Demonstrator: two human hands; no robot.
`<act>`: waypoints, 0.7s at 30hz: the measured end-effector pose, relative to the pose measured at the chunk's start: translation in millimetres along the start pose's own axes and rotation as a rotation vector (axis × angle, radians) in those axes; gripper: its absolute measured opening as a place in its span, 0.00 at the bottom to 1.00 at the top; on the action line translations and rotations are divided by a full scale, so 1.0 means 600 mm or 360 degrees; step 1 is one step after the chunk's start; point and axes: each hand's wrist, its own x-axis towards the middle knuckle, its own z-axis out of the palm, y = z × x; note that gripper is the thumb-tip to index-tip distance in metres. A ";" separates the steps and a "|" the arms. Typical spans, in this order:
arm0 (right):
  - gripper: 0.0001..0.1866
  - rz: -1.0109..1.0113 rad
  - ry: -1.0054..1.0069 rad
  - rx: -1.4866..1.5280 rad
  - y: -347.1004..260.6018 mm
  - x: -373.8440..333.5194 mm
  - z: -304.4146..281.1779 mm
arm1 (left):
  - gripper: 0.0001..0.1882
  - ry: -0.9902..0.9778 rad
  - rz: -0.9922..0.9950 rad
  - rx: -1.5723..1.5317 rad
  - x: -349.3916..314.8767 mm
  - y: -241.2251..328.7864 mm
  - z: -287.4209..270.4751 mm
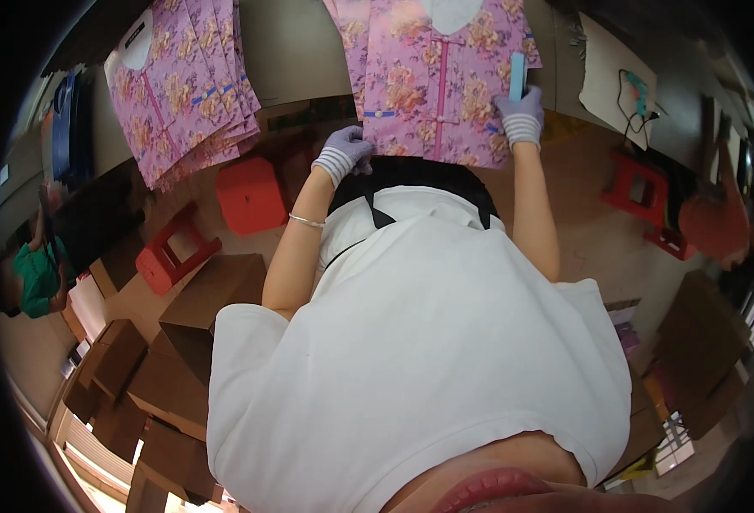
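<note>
A pink-purple floral garment (407, 94), laid flat with a pink strip down its front, lies at the table edge in front of me on others like it. My right hand (522, 117), in a lilac glove with a white striped cuff, is closed on a slim light blue bar (518, 77) over the garment's right side. At the lower left corner is my left hand (345, 152), gloved alike, its fingers curled inward beside the garment. Whether they pinch anything is hidden.
Overlapping floral garments (185, 94) hang over the table edge at left. Red stools (250, 195) stand below, with cardboard boxes (172, 385) behind me. At right lies a pale board (612, 73) with a teal corded tool (635, 90). A person in green (39, 278) is far left.
</note>
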 end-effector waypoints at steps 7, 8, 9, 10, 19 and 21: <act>0.30 -0.0334 0.0197 -0.0388 -0.070 0.063 0.017 | 0.08 -0.0255 0.0209 -0.0510 0.061 -0.063 0.016; 0.29 -0.0369 0.0223 -0.0372 -0.070 0.064 0.007 | 0.08 -0.0212 0.0290 -0.0652 0.066 -0.058 0.024; 0.29 -0.0415 0.0236 -0.0357 -0.075 0.060 -0.001 | 0.09 -0.0196 0.0283 -0.0714 0.069 -0.058 0.027; 0.28 -0.0533 0.0224 -0.0230 -0.076 0.046 -0.012 | 0.09 -0.0182 0.0277 -0.0773 0.072 -0.058 0.029; 0.22 -0.0347 -0.1562 0.0773 0.079 -0.160 0.040 | 0.10 -0.0127 0.0216 -0.0617 0.066 -0.050 0.053; 0.22 -0.0258 -0.1595 0.0782 0.080 -0.185 0.069 | 0.10 -0.0131 0.0298 -0.0592 0.064 -0.054 0.052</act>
